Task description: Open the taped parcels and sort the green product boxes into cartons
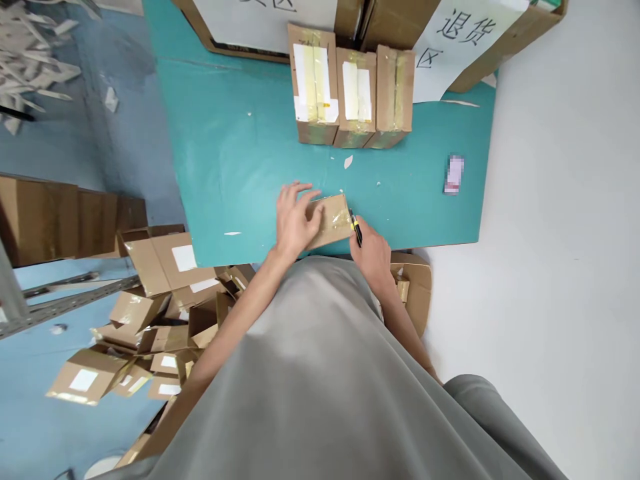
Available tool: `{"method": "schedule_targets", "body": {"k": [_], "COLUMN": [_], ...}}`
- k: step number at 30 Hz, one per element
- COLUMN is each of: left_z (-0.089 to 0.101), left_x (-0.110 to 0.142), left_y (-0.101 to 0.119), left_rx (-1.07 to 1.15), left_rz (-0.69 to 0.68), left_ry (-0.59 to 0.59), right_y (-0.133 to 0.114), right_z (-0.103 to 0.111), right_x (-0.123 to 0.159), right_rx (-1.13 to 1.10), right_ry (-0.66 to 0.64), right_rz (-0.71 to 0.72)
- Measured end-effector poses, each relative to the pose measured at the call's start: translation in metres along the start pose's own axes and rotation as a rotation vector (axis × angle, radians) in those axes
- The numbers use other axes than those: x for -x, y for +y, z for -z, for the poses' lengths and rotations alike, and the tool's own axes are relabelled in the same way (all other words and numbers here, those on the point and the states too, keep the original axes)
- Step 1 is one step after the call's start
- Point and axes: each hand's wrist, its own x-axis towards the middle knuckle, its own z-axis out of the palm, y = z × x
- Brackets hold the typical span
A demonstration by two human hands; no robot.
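A small taped cardboard box point(334, 219) lies near the front edge of the teal table point(235, 160). My left hand point(294, 219) rests flat on the box's left half, fingers stretched over its top. My right hand point(371, 252) is closed around a black and yellow cutter point(355, 228), whose tip touches the box's right end.
Three taped boxes point(350, 93) stand in a row at the table's far side, before large cartons with paper signs point(450, 40). A pile of small boxes point(150, 320) lies on the blue floor at left. Another carton point(415, 287) sits under the table's right front. A small card point(454, 174) lies at right.
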Motion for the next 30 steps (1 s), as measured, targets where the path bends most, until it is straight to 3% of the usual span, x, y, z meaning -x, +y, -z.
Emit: {"method": "schedule_targets", "body": {"k": [3,7,30], "left_z": [-0.019,-0.034,-0.038], "left_x": [-0.003,-0.006,-0.011], "left_y": [0.013,0.011,-0.005], "left_rx": [-0.003,-0.005,0.1], "left_rz": [-0.13,-0.185,-0.249], "left_ry": [-0.128,-0.201,-0.214], "right_y": [0.012,0.01,-0.039], "right_z": [0.0,-0.002,-0.013], "right_x": [-0.014,-0.021,-0.021], "right_rx": [-0.008,0.009,0.144], "right_ry": [0.021,-0.021,-0.024], "right_rz": [-0.017,0.01,-0.2]}}
